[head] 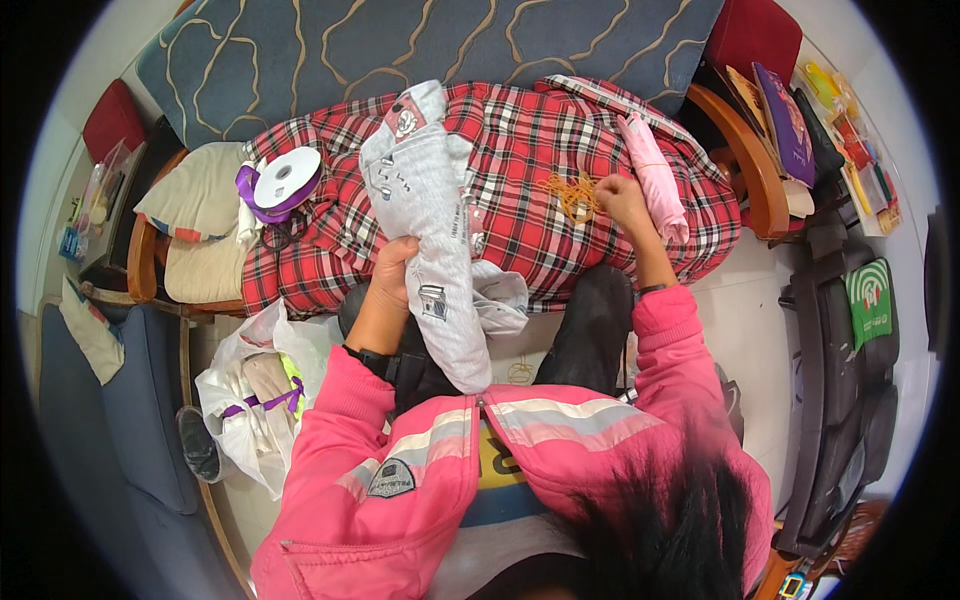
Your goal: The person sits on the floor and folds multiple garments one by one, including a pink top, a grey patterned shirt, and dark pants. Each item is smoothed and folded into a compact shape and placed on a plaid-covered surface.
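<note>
My left hand [395,268] grips the side of a rolled light-grey garment [431,247] with small dark prints and a red cartoon patch at its far end. The roll points from my chest away over the red plaid cloth [517,225]. Looser grey fabric hangs beside it on the right. My right hand [621,201], its fingers bent, is at the edge of a heap of orange rubber bands [574,196] on the plaid; whether it pinches a band cannot be seen. Just right of that hand lies a rolled pink garment [654,178].
A white spool of purple ribbon [283,178] and dark-handled scissors [285,232] lie left on the plaid. A white plastic bag [255,420] on the floor holds ribbon-tied cloth bundles. Wooden armrests [739,161] flank the plaid-covered seat; a black sofa [840,405] stands right.
</note>
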### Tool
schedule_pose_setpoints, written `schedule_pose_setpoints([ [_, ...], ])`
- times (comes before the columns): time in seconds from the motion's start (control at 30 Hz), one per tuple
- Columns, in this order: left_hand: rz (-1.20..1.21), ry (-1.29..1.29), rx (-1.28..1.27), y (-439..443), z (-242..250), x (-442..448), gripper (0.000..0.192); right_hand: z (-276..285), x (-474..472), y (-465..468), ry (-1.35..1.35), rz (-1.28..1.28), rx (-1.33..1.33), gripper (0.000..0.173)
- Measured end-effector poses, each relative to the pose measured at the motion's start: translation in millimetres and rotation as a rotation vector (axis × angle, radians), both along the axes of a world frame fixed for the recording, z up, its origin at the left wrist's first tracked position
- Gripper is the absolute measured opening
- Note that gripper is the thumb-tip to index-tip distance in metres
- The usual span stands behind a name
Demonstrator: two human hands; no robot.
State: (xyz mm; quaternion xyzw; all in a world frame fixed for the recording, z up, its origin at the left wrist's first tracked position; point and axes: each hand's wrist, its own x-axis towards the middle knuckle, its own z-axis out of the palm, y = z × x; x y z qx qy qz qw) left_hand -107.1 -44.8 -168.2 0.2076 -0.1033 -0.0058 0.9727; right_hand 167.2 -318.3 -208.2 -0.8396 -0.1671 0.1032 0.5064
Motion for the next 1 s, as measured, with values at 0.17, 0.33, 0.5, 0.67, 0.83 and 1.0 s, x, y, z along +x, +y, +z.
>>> schedule_pose_setpoints([
  [0.17,-0.086,0.055,-0.058,5.3,-13.5,-1.3,0.083,-31.9,7.0,28.8,-0.159,0.069,-0.130,0.010],
  [0.33,-0.027,0.082,0.010,9.4,-17.3,-0.3,0.080,-29.8,17.3,80.4,-0.375,0.164,-0.364,0.016],
  [0.5,-0.032,0.090,0.019,20.4,-24.4,2.7,0.081,-18.4,32.4,93.2,-0.064,0.189,-0.205,0.011],
  [0.67,-0.033,0.143,0.036,18.0,-26.0,18.1,0.083,34.2,32.0,56.7,0.463,0.131,0.310,0.005],
  [0.83,-0.112,-0.012,0.039,-0.2,-2.2,48.0,0.081,94.0,-21.7,58.6,0.252,0.268,0.224,0.003],
  [1.0,0.071,0.126,0.227,-28.3,14.5,55.0,0.058,105.4,-104.0,76.5,0.245,0.526,0.330,0.022],
])
